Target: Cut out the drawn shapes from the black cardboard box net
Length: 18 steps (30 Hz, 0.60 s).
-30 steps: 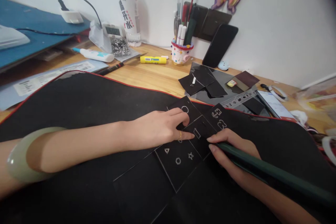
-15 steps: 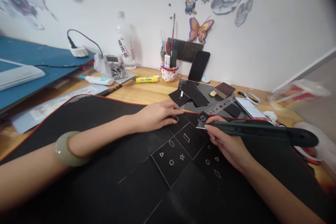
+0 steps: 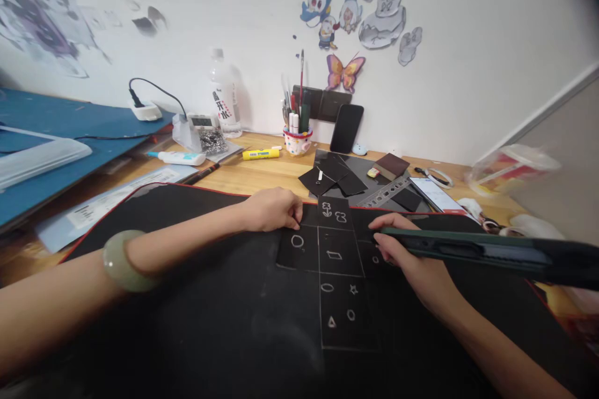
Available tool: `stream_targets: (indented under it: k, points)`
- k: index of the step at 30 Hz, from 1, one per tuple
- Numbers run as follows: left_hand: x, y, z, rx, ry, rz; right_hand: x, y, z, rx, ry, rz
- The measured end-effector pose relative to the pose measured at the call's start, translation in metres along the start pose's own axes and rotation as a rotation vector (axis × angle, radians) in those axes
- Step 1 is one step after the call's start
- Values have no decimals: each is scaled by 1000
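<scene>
A black paper sheet point(image 3: 341, 240) with pale lines and small outlined shapes lies on the black mat point(image 3: 210, 324). My left hand point(image 3: 276, 209), a pale green bangle on its wrist, has its fingers curled and pinched at the sheet's upper left edge. Beside the sheet's right part, my right hand point(image 3: 407, 249) grips a long dark green tool point(image 3: 468, 249) that extends to the right. Its tip is hidden at my fingers. A circle shows on the left panel, a slanted four-sided outline in the middle, and flower-like outlines on the top panel.
Behind the mat are black paper pieces point(image 3: 350, 182), a stencil ruler point(image 3: 388, 192), a white-screened phone point(image 3: 437, 195) and a dark phone point(image 3: 347, 128). Farther left stand a pen cup point(image 3: 298, 142) and a bottle point(image 3: 225, 100). A yellow tube point(image 3: 261, 154) lies near them.
The black sheet has turned from slanted to nearly straight. My left hand's fingers have gone from spread flat to curled at its edge. The tool has moved right, away from the top panel.
</scene>
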State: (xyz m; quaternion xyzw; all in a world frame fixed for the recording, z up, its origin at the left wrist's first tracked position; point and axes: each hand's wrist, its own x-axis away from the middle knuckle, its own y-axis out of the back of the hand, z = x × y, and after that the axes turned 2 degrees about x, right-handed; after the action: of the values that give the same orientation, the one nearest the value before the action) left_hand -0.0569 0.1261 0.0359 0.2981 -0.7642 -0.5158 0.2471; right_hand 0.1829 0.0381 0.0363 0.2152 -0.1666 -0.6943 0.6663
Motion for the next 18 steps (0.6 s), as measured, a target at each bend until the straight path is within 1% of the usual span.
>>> stream_targets:
  k: [2, 5, 6, 8, 10, 12, 14, 18]
  points:
    - [9, -2, -3, -3, 21, 7, 2, -4, -1, 41, 46, 48]
    - [18, -4, -12, -35, 2, -55, 5, -8, -5, 100, 99, 147]
    - [18, -5, -16, -43, -25, -75, 5, -9, -7, 119, 108, 172]
    - [17, -8, -23, -9, -124, -88, 5, -10, -9, 133, 108, 203]
    - [12, -14, -27, 88, -238, -90, 4, -10, -11, 119, 92, 230]
    - [6, -22, -29, 177, -315, -94, 2, -10, -12, 108, 83, 250]
    - [2, -31, -28, 183, -351, -83, 1, -10, -14, 111, 75, 253]
    - [1, -43, -24, 88, -375, -23, 0, -10, -16, 129, 67, 256]
